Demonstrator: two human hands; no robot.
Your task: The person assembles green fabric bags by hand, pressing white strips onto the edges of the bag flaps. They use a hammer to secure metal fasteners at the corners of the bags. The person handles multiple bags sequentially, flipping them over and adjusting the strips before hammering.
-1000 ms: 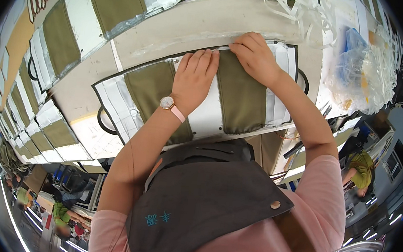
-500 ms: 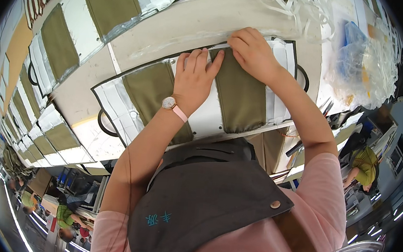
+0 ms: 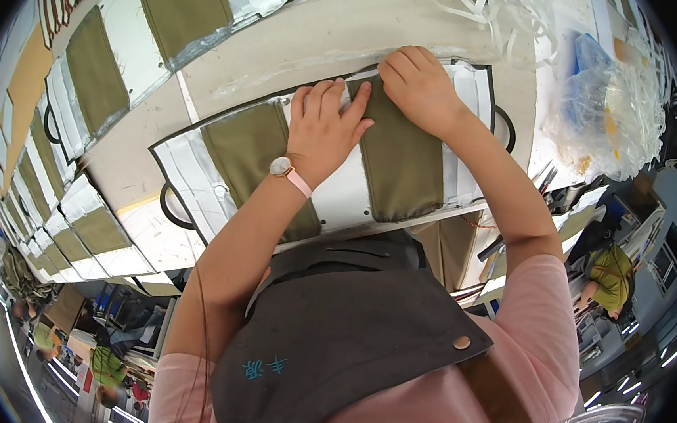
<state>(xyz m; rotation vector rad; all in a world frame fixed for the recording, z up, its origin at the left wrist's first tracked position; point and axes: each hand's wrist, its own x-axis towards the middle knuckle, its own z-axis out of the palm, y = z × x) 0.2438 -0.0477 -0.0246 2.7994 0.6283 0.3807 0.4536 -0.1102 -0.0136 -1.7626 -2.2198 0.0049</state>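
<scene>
In front of me lies a flat panel of olive-green fabric and white sections (image 3: 402, 161), edged in black, with a black loop handle at each end. It looks like an unsewn bag piece, though I cannot be sure. My left hand (image 3: 322, 131), a watch (image 3: 281, 166) on its wrist, rests flat on the panel's white middle strip. Its fingers are stretched toward the far edge and its thumb sticks out to the right. Beside it, my right hand (image 3: 421, 91) is closed at that far edge, fingers curled down. Whatever they pinch is hidden beneath them.
A similar panel (image 3: 183, 12) lies farther off to the left, and several more (image 3: 87, 227) overlap at the table's left end. White strips (image 3: 489, 13) sit in a tangle at the back right, near clear plastic bags (image 3: 612, 114). Scissors (image 3: 548, 176) lie by the right edge.
The left thumb has come into sight, spread apart from the index finger. My right fingers are curled a little more at the panel's far edge. The view has shifted slightly.
</scene>
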